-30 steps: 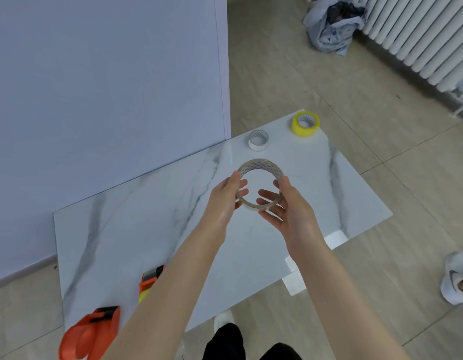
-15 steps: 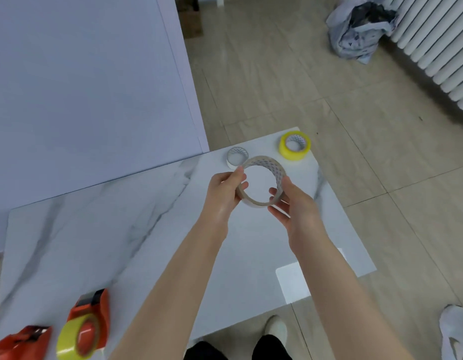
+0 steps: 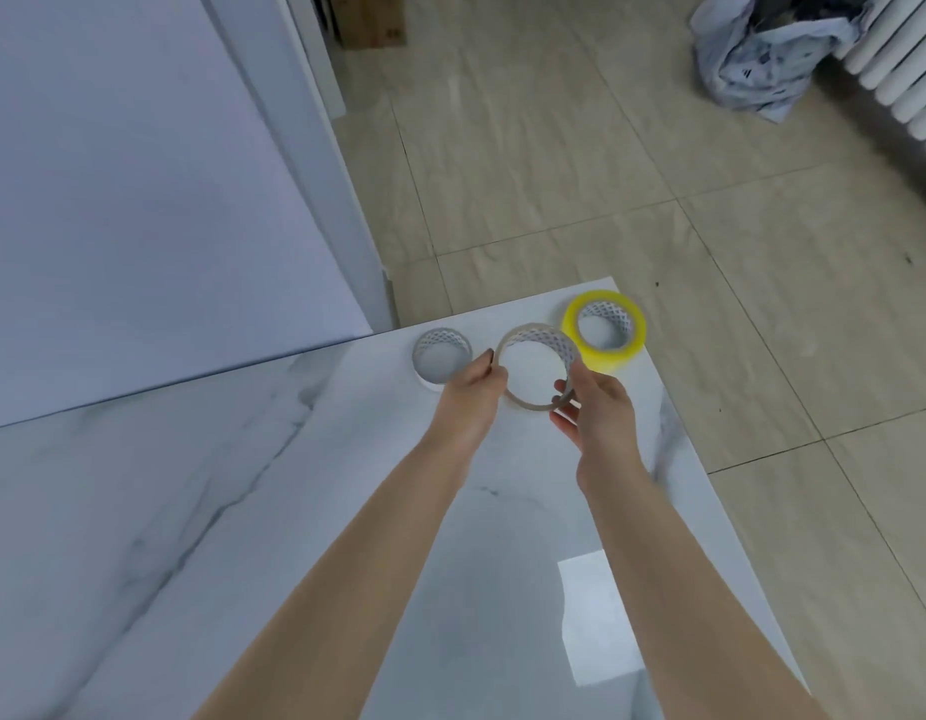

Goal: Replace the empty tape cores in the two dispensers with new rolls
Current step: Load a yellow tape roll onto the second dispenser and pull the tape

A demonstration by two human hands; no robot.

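Both my hands grip a thin empty tape core [image 3: 536, 367] above the far end of the marble table [image 3: 201, 511], its hole facing up toward me. My left hand [image 3: 468, 402] pinches the core's left rim between thumb and fingers; my right hand [image 3: 596, 407] cups the opposite rim, fingers loosely curled beneath. Taking the core as the landmark, a second empty core [image 3: 442, 358] lies flat on the table just beyond and to its left, nearer my left hand, and the new yellow roll [image 3: 606, 332] lies flat just beyond and to its right, nearer my right (neither dispenser is in view). The core looks about to be set down between them, both arms stretched well forward.
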